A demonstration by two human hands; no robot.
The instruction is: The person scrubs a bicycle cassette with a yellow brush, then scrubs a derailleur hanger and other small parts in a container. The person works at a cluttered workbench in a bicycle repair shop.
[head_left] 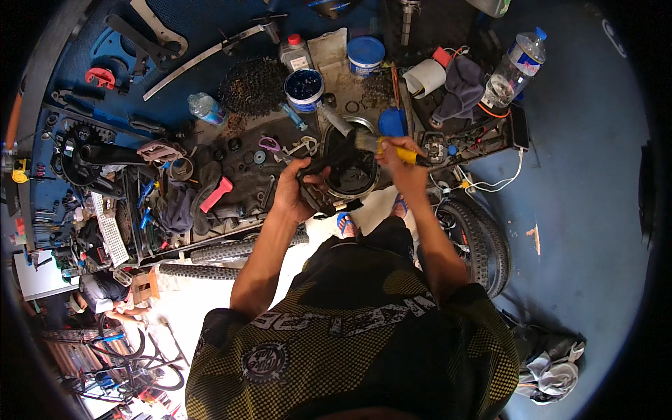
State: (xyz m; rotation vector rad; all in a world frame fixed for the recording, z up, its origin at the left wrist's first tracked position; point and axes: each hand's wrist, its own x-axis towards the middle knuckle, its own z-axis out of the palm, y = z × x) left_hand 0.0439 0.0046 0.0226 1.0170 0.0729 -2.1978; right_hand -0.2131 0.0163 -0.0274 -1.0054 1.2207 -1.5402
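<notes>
In my right hand [406,168] is a yellow-handled paintbrush [389,148], its pale bristles pointing left over a round metal basin [376,180]. My left hand [294,192] grips a long dark bike part [334,158] that reaches across the basin's left side; its exact kind I cannot make out. The brush's bristles are close to this part's upper end, though whether they touch is unclear. Dark liquid or residue shows inside the basin. A grey cylindrical piece [336,120] leans at the basin's upper rim.
Beyond the basin stand an open blue-and-white tub [304,89], a lidded blue tub [365,54] and a heap of chains [252,87]. Tools and small parts crowd the bench's left. A water bottle [516,70] stands at right. Tyres [483,245] lean below. Another person [115,301] is at lower left.
</notes>
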